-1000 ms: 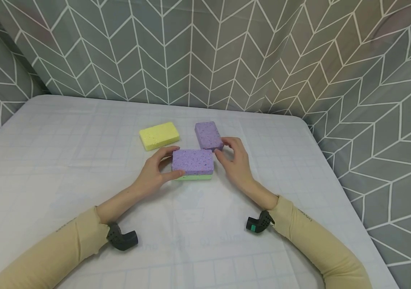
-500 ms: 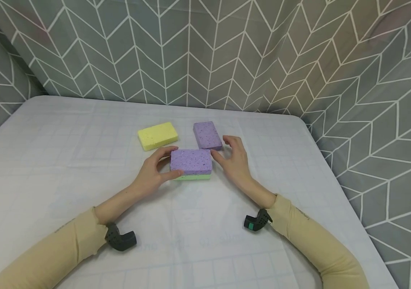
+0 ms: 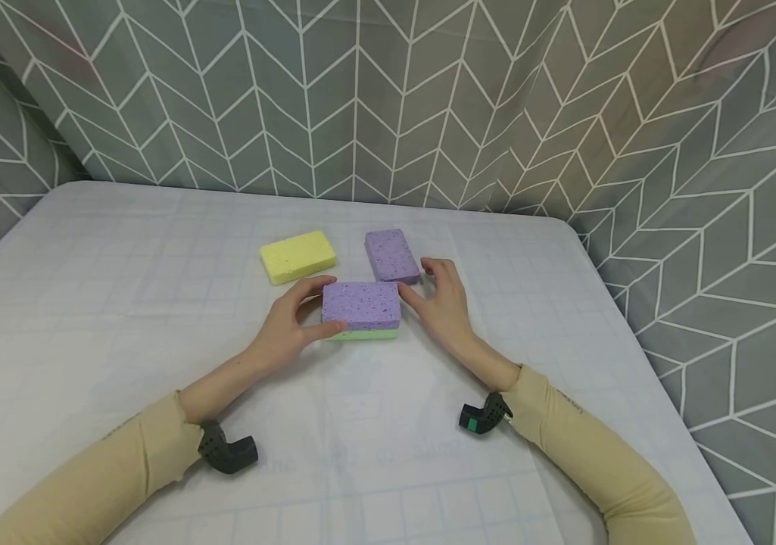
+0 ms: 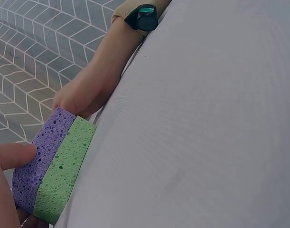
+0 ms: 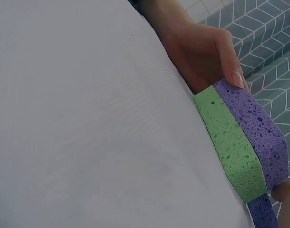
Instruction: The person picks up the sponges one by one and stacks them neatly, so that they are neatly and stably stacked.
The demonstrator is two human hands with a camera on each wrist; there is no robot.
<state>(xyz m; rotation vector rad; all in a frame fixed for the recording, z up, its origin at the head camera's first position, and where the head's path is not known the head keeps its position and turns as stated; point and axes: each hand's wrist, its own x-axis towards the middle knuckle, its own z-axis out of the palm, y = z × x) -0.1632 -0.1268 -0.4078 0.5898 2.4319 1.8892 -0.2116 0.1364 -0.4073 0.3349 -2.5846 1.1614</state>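
A purple sponge (image 3: 362, 304) lies flat on top of a green sponge (image 3: 369, 334), their edges roughly lined up, near the middle of the table. My left hand (image 3: 284, 325) grips this stack at its left end, thumb on the near side and fingers on the far side. At the other end, the thumb of my right hand (image 3: 445, 312) touches the upper sponge's right far corner. The right fingers bend loosely beside a second purple sponge (image 3: 391, 255), holding nothing. In the left wrist view the green sponge (image 4: 64, 166) rests against the table surface.
A yellow sponge (image 3: 297, 256) lies behind the stack, to the left of the second purple sponge. White cloth covers the table (image 3: 156, 318). A grey patterned curtain (image 3: 333, 98) hangs along the back and right side.
My right hand has come away from the second purple sponge, and its thumb has shifted left onto the stack's end. The left hand keeps its hold.
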